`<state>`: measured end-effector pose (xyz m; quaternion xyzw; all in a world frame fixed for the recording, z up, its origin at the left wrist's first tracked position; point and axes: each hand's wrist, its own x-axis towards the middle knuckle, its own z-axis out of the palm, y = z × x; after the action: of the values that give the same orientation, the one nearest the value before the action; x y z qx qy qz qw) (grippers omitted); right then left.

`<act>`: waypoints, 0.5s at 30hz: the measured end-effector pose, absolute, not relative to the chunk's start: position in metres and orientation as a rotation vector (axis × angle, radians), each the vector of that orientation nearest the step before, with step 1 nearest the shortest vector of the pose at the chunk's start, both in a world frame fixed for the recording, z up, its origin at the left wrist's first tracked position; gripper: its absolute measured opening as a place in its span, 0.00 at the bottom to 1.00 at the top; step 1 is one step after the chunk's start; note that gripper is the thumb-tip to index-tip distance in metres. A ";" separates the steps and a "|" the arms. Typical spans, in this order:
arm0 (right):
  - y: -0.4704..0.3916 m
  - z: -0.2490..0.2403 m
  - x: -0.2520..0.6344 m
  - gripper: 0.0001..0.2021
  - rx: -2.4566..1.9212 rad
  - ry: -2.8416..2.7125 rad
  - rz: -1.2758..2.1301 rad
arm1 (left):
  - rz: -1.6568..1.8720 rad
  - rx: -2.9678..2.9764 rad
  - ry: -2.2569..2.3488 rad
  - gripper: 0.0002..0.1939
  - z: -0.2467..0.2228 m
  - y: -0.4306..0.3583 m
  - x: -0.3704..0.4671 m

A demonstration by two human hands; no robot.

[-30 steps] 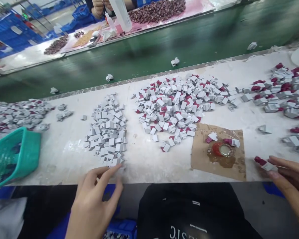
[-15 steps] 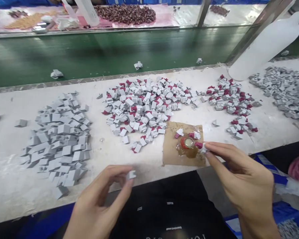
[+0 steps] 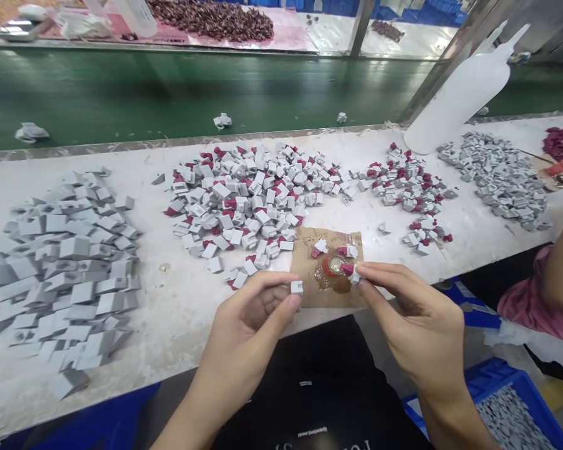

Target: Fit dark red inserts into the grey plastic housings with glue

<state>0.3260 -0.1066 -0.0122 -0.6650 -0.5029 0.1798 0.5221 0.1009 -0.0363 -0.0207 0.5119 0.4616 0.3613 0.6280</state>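
Note:
Between thumb and forefinger, my left hand (image 3: 258, 319) pinches a small grey block (image 3: 297, 287), over the left edge of a brown cardboard piece (image 3: 304, 297). My right hand (image 3: 410, 319) grips a small grey-and-maroon part (image 3: 355, 275), its maroon end at a round dish (image 3: 334, 265) with a red rim on the cardboard. Brown liquid surrounds the dish. Two more grey-and-maroon parts (image 3: 321, 246) lie behind it. A pile of grey blocks (image 3: 75, 275) spreads at the left, and a mixed grey-and-maroon pile (image 3: 244, 200) is at the centre.
Behind the white table (image 3: 164, 312) runs a green conveyor (image 3: 169, 94) carrying a few pieces. A white bottle (image 3: 460, 94) leans at the back right, near more piles (image 3: 502, 178). Another person's arm (image 3: 556, 269) shows at the right, above a blue bin (image 3: 535, 400).
My left hand has moved right and up with its block, closer to my right hand. The view has shifted right, showing another person's arm. My right hand still holds its part at the dish.

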 end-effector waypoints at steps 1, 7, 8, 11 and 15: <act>-0.106 -0.012 0.326 0.10 -1.568 -1.131 0.486 | 0.826 1.155 1.023 0.06 -0.018 -0.033 0.106; -0.098 -0.010 0.328 0.09 -1.357 -0.924 0.834 | 0.823 1.067 0.830 0.06 -0.010 -0.019 0.136; -0.098 -0.009 0.329 0.09 -1.345 -0.923 0.852 | 0.818 1.062 0.815 0.06 -0.010 -0.018 0.139; -0.098 -0.009 0.330 0.10 -1.336 -0.942 0.875 | 0.794 1.063 0.772 0.06 -0.012 -0.017 0.143; -0.100 -0.007 0.329 0.09 -1.357 -0.971 0.881 | 0.766 1.062 0.752 0.07 -0.013 -0.018 0.141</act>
<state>0.3294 -0.1004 -0.0073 -0.5822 -0.4167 0.3779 0.5870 0.1415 -0.0180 -0.0130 0.4821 0.3411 0.3475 0.7284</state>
